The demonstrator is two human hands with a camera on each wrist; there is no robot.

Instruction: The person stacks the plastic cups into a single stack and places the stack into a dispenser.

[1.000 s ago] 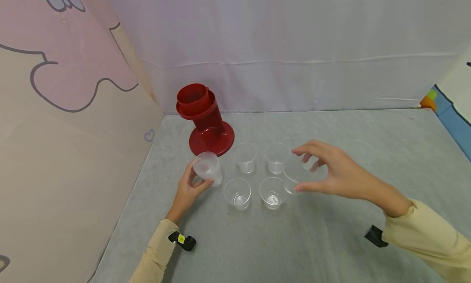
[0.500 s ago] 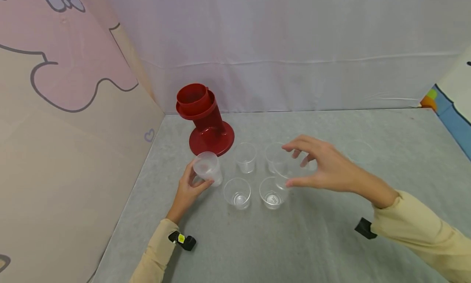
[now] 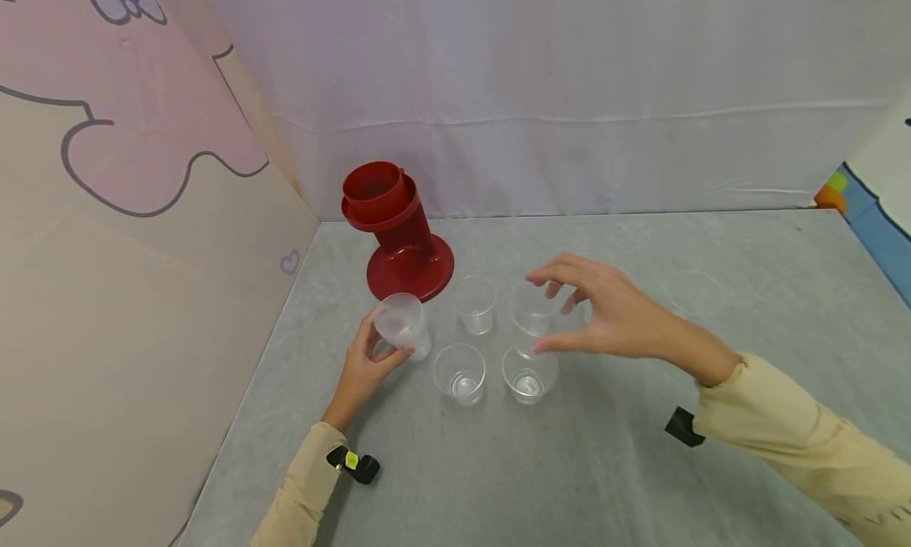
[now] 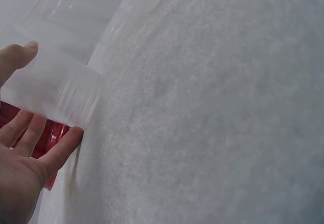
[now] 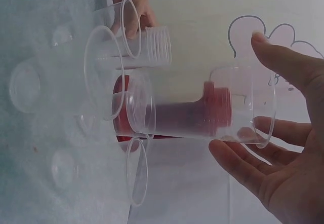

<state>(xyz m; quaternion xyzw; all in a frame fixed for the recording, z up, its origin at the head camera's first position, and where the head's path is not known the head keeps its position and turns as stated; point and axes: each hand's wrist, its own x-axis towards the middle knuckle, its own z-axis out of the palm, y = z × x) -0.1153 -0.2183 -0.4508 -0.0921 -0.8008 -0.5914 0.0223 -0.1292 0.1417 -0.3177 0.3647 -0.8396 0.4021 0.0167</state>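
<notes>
My left hand point(image 3: 366, 365) grips a stack of nested translucent plastic cups point(image 3: 402, 326) at the left of the group. In the left wrist view the thumb lies across one side of the stack point(image 4: 61, 82) and the fingers are at the other. My right hand point(image 3: 598, 310) holds a clear plastic cup point(image 5: 248, 84) between thumb and fingers. From the head view this cup overlaps the back right cup of a group of several clear cups standing on the table. Others of that group are a back left cup point(image 3: 474, 303), a front left cup point(image 3: 459, 373) and a front right cup point(image 3: 529, 377).
Behind the stack stands a red plastic holder point(image 3: 409, 266) with a round base and an angled tube. A faint clear round outline point(image 3: 695, 294) shows on the grey tabletop point(image 3: 498, 484) to the right. A white cloth point(image 3: 569, 96) hangs along the back, with a printed wall point(image 3: 142, 294) on the left.
My right hand has moved left and slightly away from me with the clear cup, coming over the group's right side. My left hand and the stack have stayed put.
</notes>
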